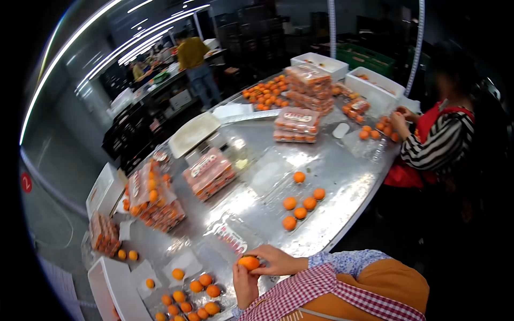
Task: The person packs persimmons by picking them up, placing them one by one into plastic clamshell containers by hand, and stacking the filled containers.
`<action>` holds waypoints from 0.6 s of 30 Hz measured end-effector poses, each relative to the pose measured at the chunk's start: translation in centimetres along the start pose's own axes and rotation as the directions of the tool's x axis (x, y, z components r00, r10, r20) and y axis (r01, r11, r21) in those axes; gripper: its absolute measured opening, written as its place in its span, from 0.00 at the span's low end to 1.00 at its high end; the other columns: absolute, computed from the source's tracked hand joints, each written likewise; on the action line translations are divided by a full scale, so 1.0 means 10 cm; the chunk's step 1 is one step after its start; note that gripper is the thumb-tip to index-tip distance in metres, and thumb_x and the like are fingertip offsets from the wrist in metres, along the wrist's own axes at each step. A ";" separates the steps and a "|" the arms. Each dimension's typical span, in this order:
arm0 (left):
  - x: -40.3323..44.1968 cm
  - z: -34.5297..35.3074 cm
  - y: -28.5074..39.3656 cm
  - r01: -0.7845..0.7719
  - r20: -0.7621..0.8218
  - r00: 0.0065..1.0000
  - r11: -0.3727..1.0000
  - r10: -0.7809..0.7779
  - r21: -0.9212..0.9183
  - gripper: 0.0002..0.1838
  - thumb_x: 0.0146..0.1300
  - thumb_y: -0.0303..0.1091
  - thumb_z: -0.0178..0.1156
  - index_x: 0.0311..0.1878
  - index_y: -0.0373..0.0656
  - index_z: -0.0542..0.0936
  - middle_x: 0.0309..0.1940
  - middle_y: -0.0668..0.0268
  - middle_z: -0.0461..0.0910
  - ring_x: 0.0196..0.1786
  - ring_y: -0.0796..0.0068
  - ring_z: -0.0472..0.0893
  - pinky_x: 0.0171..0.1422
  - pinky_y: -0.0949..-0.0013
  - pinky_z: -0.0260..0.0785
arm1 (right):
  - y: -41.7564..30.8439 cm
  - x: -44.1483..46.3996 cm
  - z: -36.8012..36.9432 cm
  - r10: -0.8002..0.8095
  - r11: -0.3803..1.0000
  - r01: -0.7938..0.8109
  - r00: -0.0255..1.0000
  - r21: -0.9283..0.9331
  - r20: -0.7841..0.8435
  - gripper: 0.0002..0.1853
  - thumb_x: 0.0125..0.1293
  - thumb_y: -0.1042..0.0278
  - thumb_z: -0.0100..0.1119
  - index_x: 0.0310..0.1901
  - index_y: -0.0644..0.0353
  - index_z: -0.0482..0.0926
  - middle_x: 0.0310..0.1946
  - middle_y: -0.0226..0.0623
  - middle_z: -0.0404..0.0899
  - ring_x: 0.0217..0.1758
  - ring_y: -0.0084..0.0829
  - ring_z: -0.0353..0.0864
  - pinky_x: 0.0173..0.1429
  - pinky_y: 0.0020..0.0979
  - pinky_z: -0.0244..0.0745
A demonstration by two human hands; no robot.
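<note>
"What's showing at the left?"
"A white bin [127, 291] is standing at the edge of the metal table [342, 171], and loose oranges [212, 307] are lying beside it. Farther in, a clear-wrapped pack [209, 174] is resting, and a printed wrapper [232, 237] is lying flat near the hands."
"And the hands?"
"They're meeting on one fruit: the left hand [246, 286] is gripping an orange [249, 262] from below, and the right hand [281, 260] is holding its other side, over the table's near edge."
"Farther right?"
"Stacked packs [296, 125] are standing beyond, six oranges [309, 203] are sitting nearer, and another person [436, 139] is keeping both hands close to more oranges [365, 134]."
</note>
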State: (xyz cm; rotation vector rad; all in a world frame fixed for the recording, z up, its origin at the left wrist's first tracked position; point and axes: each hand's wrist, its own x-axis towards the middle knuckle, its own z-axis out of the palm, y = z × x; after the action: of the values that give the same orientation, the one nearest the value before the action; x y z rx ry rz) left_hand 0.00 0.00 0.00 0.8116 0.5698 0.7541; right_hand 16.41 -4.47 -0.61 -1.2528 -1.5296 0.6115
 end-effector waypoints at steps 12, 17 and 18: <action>-0.05 0.17 -0.11 0.003 -0.054 0.999 0.999 -0.006 -0.049 0.21 0.76 0.40 0.46 0.64 0.38 0.62 0.54 0.52 0.72 0.47 0.58 0.80 0.54 0.58 0.77 | 0.03 -0.16 -0.09 -0.069 0.997 0.069 0.998 -0.034 0.002 0.27 0.60 0.56 0.66 0.59 0.58 0.74 0.51 0.41 0.77 0.54 0.43 0.74 0.62 0.40 0.65; -0.05 0.17 -0.18 0.017 -0.004 1.000 0.997 -0.017 -0.078 0.21 0.77 0.44 0.44 0.62 0.38 0.65 0.51 0.51 0.74 0.47 0.56 0.81 0.53 0.59 0.77 | 0.07 -0.18 -0.11 0.017 1.000 -0.016 0.994 -0.005 0.108 0.29 0.60 0.57 0.66 0.61 0.56 0.72 0.51 0.43 0.77 0.55 0.44 0.74 0.62 0.40 0.65; -0.05 0.21 -0.17 0.016 0.001 1.000 0.997 -0.016 -0.070 0.21 0.77 0.45 0.43 0.62 0.38 0.65 0.51 0.51 0.75 0.47 0.56 0.81 0.53 0.59 0.77 | 0.07 -0.17 -0.11 0.040 0.998 -0.046 0.993 0.045 0.115 0.29 0.59 0.57 0.66 0.61 0.57 0.72 0.51 0.43 0.78 0.54 0.44 0.74 0.61 0.40 0.66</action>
State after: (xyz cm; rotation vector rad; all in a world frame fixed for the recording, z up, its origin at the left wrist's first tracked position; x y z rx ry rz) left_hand 1.78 -2.07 -0.15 0.7417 0.5464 0.7551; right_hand 17.62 -6.04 -1.49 -1.2356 -1.5760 0.7546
